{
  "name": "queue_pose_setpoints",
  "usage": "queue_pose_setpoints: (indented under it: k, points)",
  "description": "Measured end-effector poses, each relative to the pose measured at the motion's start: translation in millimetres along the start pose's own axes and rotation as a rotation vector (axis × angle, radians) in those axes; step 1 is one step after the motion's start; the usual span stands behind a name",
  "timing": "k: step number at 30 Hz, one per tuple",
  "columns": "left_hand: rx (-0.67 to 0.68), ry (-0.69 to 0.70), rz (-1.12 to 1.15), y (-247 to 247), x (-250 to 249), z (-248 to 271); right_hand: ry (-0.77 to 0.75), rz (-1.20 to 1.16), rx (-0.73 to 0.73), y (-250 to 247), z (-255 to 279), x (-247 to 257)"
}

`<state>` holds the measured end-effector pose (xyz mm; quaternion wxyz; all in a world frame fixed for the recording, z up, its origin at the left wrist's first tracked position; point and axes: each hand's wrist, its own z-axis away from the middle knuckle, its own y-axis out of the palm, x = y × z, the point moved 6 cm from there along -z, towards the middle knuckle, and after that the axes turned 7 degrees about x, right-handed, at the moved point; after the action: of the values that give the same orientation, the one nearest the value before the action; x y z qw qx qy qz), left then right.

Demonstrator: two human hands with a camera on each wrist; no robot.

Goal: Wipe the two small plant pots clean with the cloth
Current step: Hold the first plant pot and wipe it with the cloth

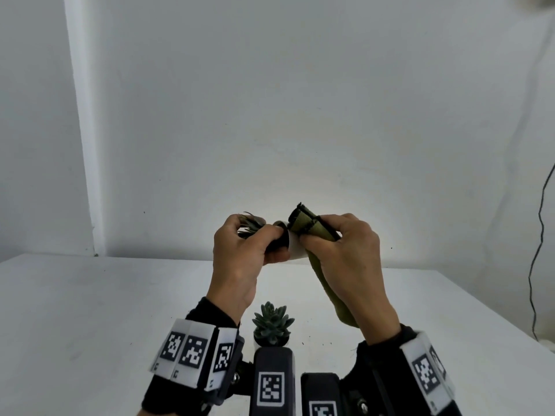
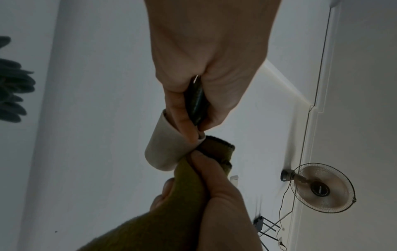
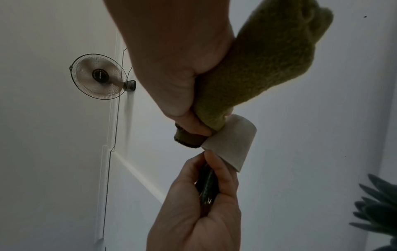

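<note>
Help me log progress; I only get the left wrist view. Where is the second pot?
Observer: The second pot stands upright on the table, close to the person, with neither hand on it.
Operator: What is the dark thing inside the left hand?
Observer: Spiky leaves of the plant in the held pot; the left hand grips around them at the pot's top.
Operator: Where does the cloth end?
Observer: The cloth is bunched in the right hand, and its free end hangs out below that hand.
</note>
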<state>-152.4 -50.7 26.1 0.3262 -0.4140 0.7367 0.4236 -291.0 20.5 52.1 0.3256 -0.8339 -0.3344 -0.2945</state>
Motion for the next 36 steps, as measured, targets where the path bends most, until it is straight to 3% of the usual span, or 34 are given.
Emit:
queue_pose_setpoints:
  k: [7,11,22,29,36]
  points:
    - [-0.009,0.05,-0.011,-1,-11,0,0.034,-0.237,-0.15,-10,1,-3]
    - [0.018,0.043,-0.021,3,-11,3,-0.029,-0.289,-0.076,-3,5,11]
    - [0.01,0.029,0.026,0,-13,2,-0.077,-0.161,-0.034,-4,5,14]
    - [0.031,0.018,0.035,-4,-21,0,0.026,-0.343,-0.103,-29,-2,-2]
    - [0.01,0.026,0.019,-3,-21,1,-0.022,-0.201,-0.087,-19,-2,-2]
